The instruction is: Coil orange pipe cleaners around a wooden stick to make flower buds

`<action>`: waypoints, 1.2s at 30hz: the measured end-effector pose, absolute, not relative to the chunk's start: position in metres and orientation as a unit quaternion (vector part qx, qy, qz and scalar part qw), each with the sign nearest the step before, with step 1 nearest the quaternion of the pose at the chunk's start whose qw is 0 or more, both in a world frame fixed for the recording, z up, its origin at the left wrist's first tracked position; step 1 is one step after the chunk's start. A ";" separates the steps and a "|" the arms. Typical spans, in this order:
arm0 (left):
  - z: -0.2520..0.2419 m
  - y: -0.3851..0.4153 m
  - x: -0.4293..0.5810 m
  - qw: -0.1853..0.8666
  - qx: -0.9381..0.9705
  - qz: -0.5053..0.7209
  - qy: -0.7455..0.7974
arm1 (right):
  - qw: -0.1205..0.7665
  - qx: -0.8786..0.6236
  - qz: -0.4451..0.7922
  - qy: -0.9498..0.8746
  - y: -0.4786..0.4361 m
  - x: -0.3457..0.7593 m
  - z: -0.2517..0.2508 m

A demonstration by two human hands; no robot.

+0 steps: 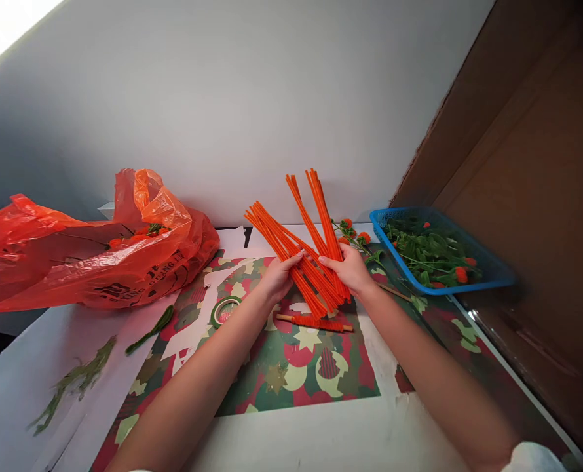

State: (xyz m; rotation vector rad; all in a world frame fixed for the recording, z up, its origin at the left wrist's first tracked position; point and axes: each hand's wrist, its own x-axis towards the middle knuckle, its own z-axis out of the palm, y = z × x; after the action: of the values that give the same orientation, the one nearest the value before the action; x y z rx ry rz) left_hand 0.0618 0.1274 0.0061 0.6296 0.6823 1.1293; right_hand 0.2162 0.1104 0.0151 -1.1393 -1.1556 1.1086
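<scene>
Paper (299, 396) printed in red, green and cream covers the middle of the tabletop (345, 436), with an orange-wrapped stick (316, 323) lying on it. Just beyond, left hand (279, 276) and right hand (351, 267) have their fingers closed, each around part of a fan of orange fuzzy stems (331, 246) above the paper. Farther off, a red plastic bag (139, 269) sits left, a blue basket (432, 290) of greenery (426, 246) right.

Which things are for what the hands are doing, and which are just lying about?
Part of it:
orange sticks, in left hand and right hand
maybe the orange-wrapped stick

Seemingly lying about:
green tape roll
orange bag
blue basket
</scene>
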 end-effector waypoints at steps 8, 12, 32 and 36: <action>0.006 0.127 0.062 0.749 0.273 0.512 0.319 | 0.583 -0.491 0.421 -0.491 0.114 0.217 0.011; 0.007 0.127 0.061 0.754 0.269 0.509 0.316 | 0.592 -0.503 0.396 -0.489 0.116 0.220 0.009; 0.002 0.129 0.062 0.724 0.275 0.546 0.321 | 0.463 -0.495 0.389 -0.625 0.111 0.218 0.004; 0.001 0.130 0.062 0.721 0.267 0.548 0.329 | 0.510 -0.497 0.390 -0.584 0.114 0.220 0.006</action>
State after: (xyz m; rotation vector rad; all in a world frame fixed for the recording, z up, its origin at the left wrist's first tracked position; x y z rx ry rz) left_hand 0.0624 0.1305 0.0015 0.5896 0.7260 1.2112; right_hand 0.2199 0.1140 0.0059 -1.1961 -1.4058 0.9403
